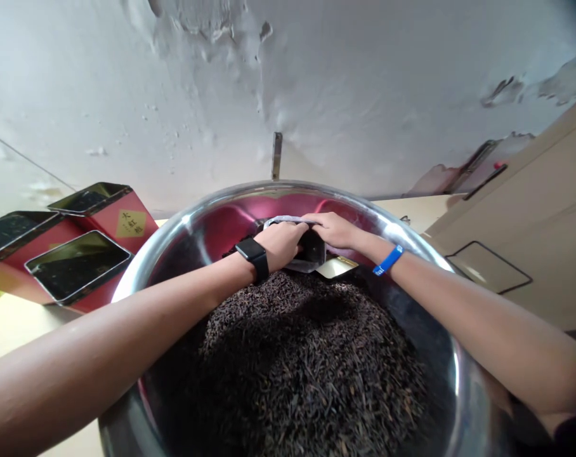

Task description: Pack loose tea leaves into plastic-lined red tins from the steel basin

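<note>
A large steel bowl [412, 238] is heaped with dark loose tea leaves [302, 355]. At its far side both hands meet on a small bag [311, 254] with a pale rim and dark inside. My left hand [281, 244], with a black watch at the wrist, is closed on the bag's left edge. My right hand [333, 230], with a blue wristband, grips the bag's top right edge. A gold-coloured flat scoop or lid [336, 267] lies on the leaves just under the bag.
Three red tea tins [78, 266] with open tops stand on the pale table at the left. A peeling white wall rises behind. Beige cardboard boxes [530, 209] sit at the right.
</note>
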`<control>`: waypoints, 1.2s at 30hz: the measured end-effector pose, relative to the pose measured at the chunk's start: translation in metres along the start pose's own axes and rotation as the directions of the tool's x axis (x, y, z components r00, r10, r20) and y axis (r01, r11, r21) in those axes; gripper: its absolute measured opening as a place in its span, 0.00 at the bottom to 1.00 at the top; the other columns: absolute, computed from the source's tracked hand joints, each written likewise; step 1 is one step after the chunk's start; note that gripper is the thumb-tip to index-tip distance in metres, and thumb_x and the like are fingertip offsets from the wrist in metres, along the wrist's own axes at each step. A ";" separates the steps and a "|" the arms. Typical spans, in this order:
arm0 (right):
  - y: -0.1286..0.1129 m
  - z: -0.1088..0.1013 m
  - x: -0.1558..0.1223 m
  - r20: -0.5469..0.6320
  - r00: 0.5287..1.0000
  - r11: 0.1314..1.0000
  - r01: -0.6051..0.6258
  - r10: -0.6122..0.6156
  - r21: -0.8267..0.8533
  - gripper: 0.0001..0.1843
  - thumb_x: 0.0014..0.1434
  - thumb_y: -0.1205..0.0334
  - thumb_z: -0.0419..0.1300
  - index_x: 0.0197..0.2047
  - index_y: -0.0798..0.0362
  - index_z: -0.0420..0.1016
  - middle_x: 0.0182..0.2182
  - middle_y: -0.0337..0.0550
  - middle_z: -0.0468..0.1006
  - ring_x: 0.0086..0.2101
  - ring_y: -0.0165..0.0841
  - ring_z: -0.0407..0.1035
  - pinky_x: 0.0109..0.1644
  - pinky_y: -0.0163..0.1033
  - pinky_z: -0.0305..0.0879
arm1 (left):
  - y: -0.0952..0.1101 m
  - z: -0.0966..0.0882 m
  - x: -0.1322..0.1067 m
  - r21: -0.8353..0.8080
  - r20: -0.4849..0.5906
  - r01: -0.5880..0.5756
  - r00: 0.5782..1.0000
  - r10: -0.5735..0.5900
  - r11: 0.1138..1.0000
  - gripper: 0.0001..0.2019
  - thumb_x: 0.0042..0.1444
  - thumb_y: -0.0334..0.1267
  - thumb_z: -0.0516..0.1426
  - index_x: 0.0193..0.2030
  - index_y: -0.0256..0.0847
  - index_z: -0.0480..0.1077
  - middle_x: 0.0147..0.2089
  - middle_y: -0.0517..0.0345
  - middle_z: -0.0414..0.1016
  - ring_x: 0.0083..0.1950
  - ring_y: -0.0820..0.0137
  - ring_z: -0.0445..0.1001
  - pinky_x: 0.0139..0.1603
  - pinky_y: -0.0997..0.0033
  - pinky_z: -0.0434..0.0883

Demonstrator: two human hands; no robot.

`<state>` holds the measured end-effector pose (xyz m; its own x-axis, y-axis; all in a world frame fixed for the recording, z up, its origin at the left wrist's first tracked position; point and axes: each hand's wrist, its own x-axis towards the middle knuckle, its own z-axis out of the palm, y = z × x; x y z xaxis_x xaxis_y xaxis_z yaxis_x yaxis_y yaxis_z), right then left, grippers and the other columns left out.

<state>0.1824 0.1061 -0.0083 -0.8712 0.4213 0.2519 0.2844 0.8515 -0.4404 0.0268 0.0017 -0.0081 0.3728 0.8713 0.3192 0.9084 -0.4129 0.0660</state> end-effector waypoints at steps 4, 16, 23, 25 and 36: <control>-0.003 -0.001 0.000 0.010 1.000 0.999 -0.016 0.016 0.036 0.18 0.53 0.69 0.46 0.44 0.55 0.71 0.41 0.44 0.74 0.42 0.34 0.66 0.46 0.38 0.60 | 0.009 -0.008 -0.001 -0.035 -0.006 -0.028 1.000 0.028 0.999 0.12 0.58 0.40 0.47 0.38 0.40 0.69 0.38 0.54 0.73 0.40 0.66 0.70 0.39 0.65 0.66; -0.007 -0.003 -0.002 0.002 1.000 1.000 -0.008 0.008 0.016 0.20 0.51 0.72 0.46 0.43 0.52 0.72 0.41 0.42 0.74 0.40 0.32 0.66 0.45 0.35 0.60 | 0.066 0.005 -0.023 -0.452 0.395 -0.222 0.818 0.417 0.864 0.36 0.47 0.63 0.48 0.60 0.45 0.54 0.59 0.49 0.60 0.56 0.58 0.62 0.54 0.58 0.60; -0.007 -0.003 -0.002 0.011 0.999 0.999 -0.042 0.042 0.013 0.21 0.50 0.74 0.46 0.44 0.51 0.72 0.42 0.40 0.74 0.42 0.32 0.65 0.46 0.35 0.59 | 0.067 0.004 -0.025 -0.438 0.520 -0.207 0.736 0.434 0.875 0.43 0.39 0.66 0.53 0.60 0.46 0.53 0.61 0.49 0.55 0.57 0.54 0.60 0.55 0.56 0.58; -0.007 -0.004 -0.003 0.012 0.999 0.999 -0.033 0.033 0.023 0.22 0.50 0.74 0.46 0.44 0.51 0.71 0.43 0.41 0.74 0.42 0.31 0.65 0.46 0.35 0.59 | 0.069 0.002 -0.024 -0.435 0.518 -0.213 0.736 0.437 0.875 0.42 0.39 0.65 0.54 0.59 0.43 0.55 0.58 0.47 0.59 0.54 0.56 0.64 0.54 0.58 0.60; -0.006 -0.003 -0.003 0.012 1.000 1.000 -0.024 0.024 0.014 0.20 0.49 0.73 0.46 0.42 0.51 0.72 0.41 0.41 0.75 0.41 0.32 0.65 0.46 0.35 0.59 | 0.069 0.003 -0.019 -0.480 0.457 -0.272 0.734 0.503 0.834 0.27 0.46 0.55 0.55 0.49 0.41 0.66 0.43 0.52 0.72 0.41 0.65 0.71 0.40 0.71 0.66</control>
<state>0.1845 0.1010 -0.0038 -0.8688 0.4378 0.2312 0.2998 0.8369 -0.4580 0.0827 -0.0430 -0.0122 0.8167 0.5530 -0.1649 0.5652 -0.7089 0.4218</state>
